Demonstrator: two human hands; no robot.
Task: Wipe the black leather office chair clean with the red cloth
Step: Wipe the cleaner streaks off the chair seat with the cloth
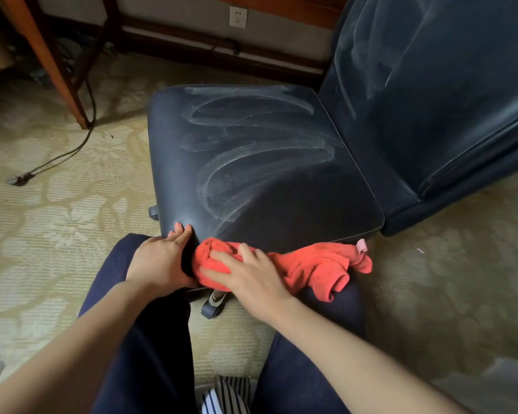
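Your left hand point(159, 259) sits at lower centre of the frame, fingers together and wrapped over the front edge of the black leather office chair point(260, 162). The chair's seat fills the middle of the frame, with pale wipe streaks across it. Just right of that hand, your right hand point(247, 274) presses the red cloth point(317, 264) against the same front edge, fingers spread and fairly straight on the fabric. The cloth's loose end trails right over your knee. A black power cable point(72, 150) lies on the patterned beige carpet point(57, 234) at left.
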